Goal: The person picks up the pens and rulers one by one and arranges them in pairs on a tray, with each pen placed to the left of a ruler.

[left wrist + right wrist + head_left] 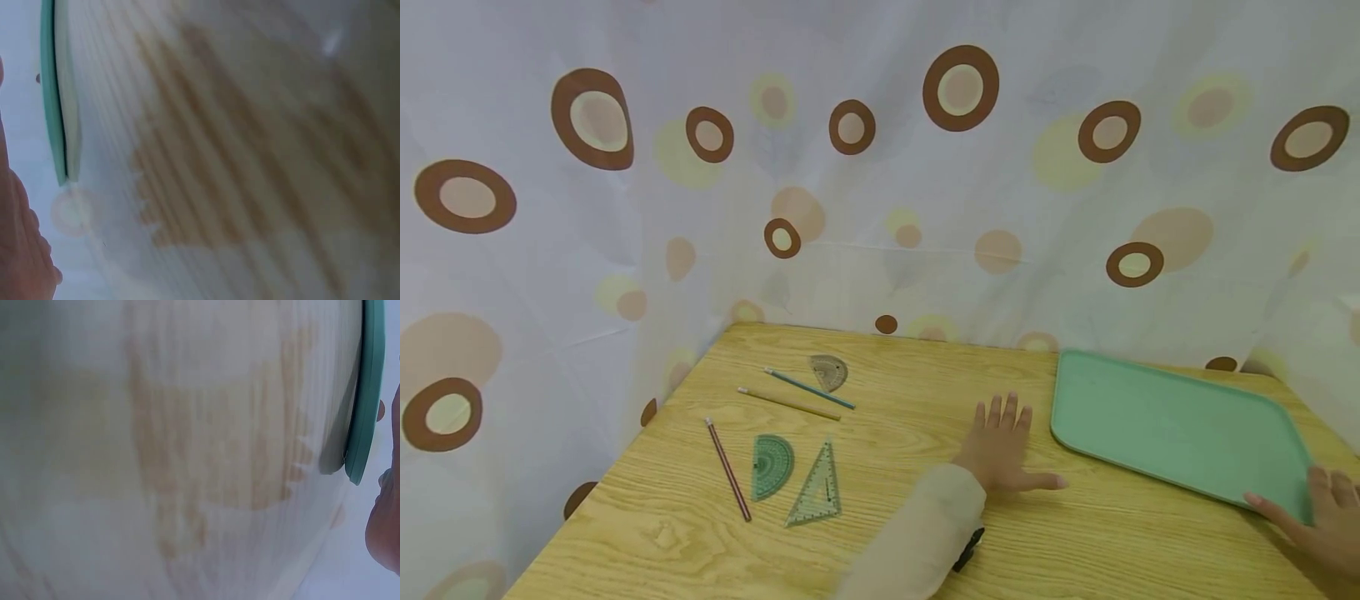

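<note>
A green rectangular tray (1180, 433) lies at the right of the wooden table. In the head view my left hand (1000, 454) is to the left of it, palm down over the wood, fingers straight and thumb stretched toward the tray. My right hand (1330, 521), cut off by the frame edge, is by the tray's near right corner; its extended thumb overlaps the corner in this view. Neither hand holds anything. The left wrist view has my left hand (25, 250) at its left edge, apart from the tray rim (53, 100). My right hand (387, 531) shows below the tray rim (367, 394).
On the left part of the table lie a red pencil (727, 468), a yellow pencil (790, 403), a blue pencil (808, 387), a green protractor (772, 467), a clear protractor (830, 372) and a set square (820, 487). A patterned curtain (865, 200) stands behind the table.
</note>
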Action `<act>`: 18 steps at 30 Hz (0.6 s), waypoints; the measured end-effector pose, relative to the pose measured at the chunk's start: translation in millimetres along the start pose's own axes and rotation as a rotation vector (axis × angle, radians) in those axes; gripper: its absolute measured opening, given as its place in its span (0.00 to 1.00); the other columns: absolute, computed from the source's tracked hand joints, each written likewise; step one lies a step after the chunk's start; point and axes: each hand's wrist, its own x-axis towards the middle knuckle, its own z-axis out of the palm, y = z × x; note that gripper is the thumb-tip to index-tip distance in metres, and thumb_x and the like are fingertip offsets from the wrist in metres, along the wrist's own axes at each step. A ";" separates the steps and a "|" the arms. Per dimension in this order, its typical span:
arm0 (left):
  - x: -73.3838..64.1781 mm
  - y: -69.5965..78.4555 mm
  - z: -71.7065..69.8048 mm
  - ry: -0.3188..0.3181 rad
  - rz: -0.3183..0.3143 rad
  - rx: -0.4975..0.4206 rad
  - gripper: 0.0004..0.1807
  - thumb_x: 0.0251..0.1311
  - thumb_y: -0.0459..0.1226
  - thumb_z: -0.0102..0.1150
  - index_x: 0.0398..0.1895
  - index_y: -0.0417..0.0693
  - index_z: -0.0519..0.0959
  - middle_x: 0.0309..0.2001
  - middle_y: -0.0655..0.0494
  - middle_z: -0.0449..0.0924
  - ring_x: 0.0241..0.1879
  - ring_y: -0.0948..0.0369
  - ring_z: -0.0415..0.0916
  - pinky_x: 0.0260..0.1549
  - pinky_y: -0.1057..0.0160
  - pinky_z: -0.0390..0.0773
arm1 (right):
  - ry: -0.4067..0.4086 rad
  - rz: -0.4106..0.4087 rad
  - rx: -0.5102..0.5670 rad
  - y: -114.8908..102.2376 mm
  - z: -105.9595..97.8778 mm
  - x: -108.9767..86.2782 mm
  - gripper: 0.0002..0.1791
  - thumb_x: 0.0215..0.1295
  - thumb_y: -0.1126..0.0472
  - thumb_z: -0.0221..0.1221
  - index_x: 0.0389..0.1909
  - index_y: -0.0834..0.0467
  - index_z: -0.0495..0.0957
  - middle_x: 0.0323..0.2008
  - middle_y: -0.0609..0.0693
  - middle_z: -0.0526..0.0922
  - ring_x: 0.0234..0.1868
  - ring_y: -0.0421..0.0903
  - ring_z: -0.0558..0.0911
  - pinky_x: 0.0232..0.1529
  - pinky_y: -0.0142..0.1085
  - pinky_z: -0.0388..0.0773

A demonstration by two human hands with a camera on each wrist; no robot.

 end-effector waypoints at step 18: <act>1.2 28.9 -4.9 -0.074 0.040 0.045 0.54 0.48 0.78 0.25 0.74 0.59 0.37 0.75 0.59 0.34 0.74 0.60 0.35 0.72 0.58 0.44 | -0.074 -0.074 -0.043 1.8 -2.7 2.8 0.61 0.63 0.30 0.41 0.60 0.87 0.35 0.54 0.90 0.43 0.56 0.82 0.44 0.58 0.70 0.38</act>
